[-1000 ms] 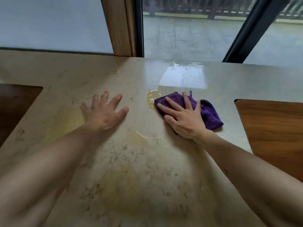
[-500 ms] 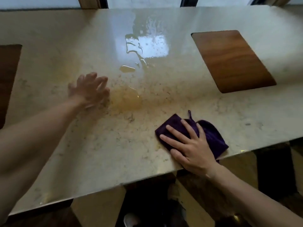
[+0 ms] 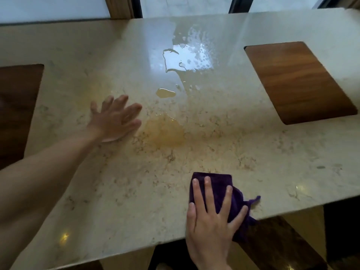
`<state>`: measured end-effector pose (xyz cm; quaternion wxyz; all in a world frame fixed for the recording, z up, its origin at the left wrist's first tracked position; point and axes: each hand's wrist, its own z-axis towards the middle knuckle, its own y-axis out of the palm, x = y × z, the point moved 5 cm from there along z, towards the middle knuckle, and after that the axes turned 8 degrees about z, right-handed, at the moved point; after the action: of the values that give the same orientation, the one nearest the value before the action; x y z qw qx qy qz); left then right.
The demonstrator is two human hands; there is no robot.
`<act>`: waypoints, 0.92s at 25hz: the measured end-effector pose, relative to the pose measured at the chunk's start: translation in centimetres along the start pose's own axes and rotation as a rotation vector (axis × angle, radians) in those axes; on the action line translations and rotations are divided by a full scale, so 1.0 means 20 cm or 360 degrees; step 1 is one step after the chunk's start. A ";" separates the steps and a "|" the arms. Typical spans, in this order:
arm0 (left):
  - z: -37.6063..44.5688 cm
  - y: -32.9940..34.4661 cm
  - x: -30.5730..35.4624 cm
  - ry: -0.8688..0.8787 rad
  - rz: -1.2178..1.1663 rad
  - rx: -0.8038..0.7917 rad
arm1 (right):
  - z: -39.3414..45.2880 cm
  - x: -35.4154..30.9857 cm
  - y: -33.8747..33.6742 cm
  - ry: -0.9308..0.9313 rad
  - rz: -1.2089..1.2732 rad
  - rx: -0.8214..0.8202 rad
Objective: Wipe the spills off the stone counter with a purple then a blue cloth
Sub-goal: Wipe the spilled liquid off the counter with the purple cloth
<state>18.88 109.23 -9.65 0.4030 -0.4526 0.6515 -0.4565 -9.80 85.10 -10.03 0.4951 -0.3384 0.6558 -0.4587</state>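
My right hand (image 3: pixel 211 217) presses flat, fingers spread, on a crumpled purple cloth (image 3: pixel 236 199) at the near edge of the beige stone counter (image 3: pixel 116 188); part of the cloth hangs over the edge. My left hand (image 3: pixel 115 117) rests flat on the counter at the left, fingers straight. Just right of it lies a yellowish smear (image 3: pixel 165 131). Farther back sit a small pale puddle (image 3: pixel 165 92) and a wet, glossy patch with droplets (image 3: pixel 187 57). No blue cloth is in view.
Two dark wooden panels are set into the counter, one at the far right (image 3: pixel 296 80) and one at the left edge (image 3: pixel 17 106). Windows with a wooden post (image 3: pixel 118 6) run behind the counter. Below the near edge is dark patterned floor (image 3: pixel 276 242).
My right hand has dragged the purple cloth from the far puddle back to the counter's near edge, leaving a wet streak. My left hand stayed flat on the counter. The view tilted down.
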 end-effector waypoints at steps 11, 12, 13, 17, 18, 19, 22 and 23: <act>-0.02 0.05 0.01 0.0114 -0.0028 0.0250 | 1.69 -0.27 -0.08 0.0066 0.0070 0.0028; -0.02 0.05 0.01 0.0116 -0.0027 0.0254 | 1.88 -0.30 -0.08 0.0048 0.0088 -0.0031; -0.01 0.05 -0.02 0.0088 -0.0035 0.0257 | 2.11 -0.37 -0.08 -0.0006 0.0084 -0.0096; -0.02 0.06 -0.01 0.0144 -0.0014 0.0291 | 2.77 -0.51 -0.11 -0.0145 0.0038 -0.0159; -0.02 0.05 -0.01 0.0143 -0.0010 0.0309 | 2.91 -0.55 -0.11 -0.0185 0.0045 -0.0178; -0.01 0.06 -0.01 0.0138 0.0004 0.0335 | 3.04 -0.62 -0.11 -0.0232 0.0035 -0.0209; -0.01 0.06 0.00 0.0131 0.0047 0.0396 | 3.33 -0.79 -0.11 -0.0354 0.0023 -0.0272; 0.00 0.05 0.00 0.0124 0.0065 0.0431 | 3.39 -0.85 -0.10 -0.0401 0.0024 -0.0272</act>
<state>18.67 109.49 -10.69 0.4439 -0.3626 0.6081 -0.5492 60.01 81.69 -8.40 0.5463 -0.4291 0.6277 -0.3514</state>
